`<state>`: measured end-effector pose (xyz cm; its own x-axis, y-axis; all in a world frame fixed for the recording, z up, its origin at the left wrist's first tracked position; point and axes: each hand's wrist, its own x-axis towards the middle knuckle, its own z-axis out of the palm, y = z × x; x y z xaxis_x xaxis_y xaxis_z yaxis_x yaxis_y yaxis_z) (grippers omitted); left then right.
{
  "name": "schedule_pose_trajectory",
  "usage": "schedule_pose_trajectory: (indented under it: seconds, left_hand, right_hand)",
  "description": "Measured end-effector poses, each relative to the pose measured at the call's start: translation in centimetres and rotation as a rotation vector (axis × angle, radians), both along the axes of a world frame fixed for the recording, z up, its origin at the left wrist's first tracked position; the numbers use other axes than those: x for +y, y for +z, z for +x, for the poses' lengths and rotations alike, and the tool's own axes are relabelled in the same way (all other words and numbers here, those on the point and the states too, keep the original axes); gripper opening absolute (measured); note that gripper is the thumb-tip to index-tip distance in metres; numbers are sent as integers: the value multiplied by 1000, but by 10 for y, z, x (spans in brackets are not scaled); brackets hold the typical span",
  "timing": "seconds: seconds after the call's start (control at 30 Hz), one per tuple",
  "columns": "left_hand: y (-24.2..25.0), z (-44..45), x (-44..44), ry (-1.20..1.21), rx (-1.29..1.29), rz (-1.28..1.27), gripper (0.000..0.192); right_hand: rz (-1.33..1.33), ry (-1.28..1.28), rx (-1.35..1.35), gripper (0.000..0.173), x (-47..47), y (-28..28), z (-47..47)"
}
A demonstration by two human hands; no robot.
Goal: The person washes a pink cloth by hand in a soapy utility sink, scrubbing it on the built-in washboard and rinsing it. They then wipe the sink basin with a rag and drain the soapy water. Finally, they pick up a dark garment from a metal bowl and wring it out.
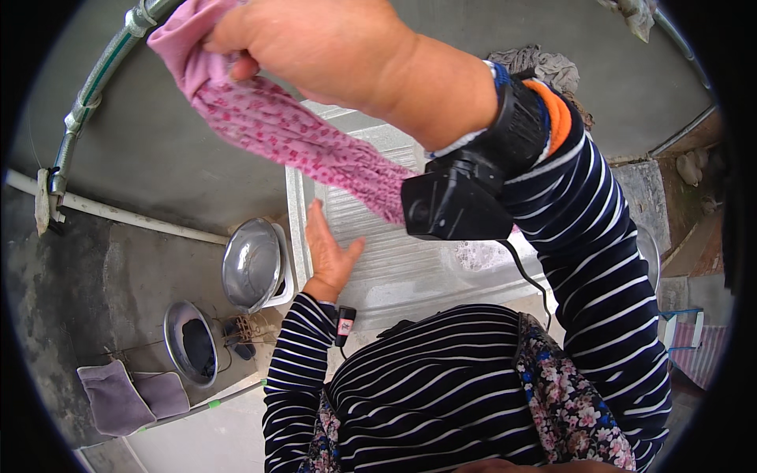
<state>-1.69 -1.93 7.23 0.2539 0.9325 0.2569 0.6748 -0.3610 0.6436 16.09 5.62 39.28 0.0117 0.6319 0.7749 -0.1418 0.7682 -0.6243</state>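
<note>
My right hand [319,44] is raised high at the upper left, gripping the plain pink band of a twisted pink garment [278,130] with a small darker print. The garment hangs diagonally down towards a grey ribbed washboard sink [355,236]. Its lower end is hidden behind the black camera [455,198] strapped to my right wrist. Over the left part of the washboard, my left hand [328,254] holds nothing, its thumb apart from its fingers; I cannot tell whether it touches the ribs. Soapy water [482,254] with suds shows at the sink's right, partly behind my right forearm.
Left of the sink stand a metal basin [251,263] and a second basin [183,331] holding dark cloth. Purple mats [115,396] lie at the lower left. A metal pipe [97,77] runs along the wall. Grey crumpled cloth [538,64] sits beyond my right wrist.
</note>
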Motion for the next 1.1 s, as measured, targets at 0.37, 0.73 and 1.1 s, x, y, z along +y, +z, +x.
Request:
schedule_pose_trajectory:
  seconds: [0.37,0.73,1.1]
  left_hand:
    - [6,116,3,-299,-908,-736,39]
    - [51,62,32,-75,-1248,-746,31]
    - [22,15,12,-80,575,-254,79]
  right_hand:
    - [-360,392,111,5,7,14,19]
    - [-464,-50,242,27,-24,-79,251]
    - [-1620,-697,152,46,-91,-390,262]
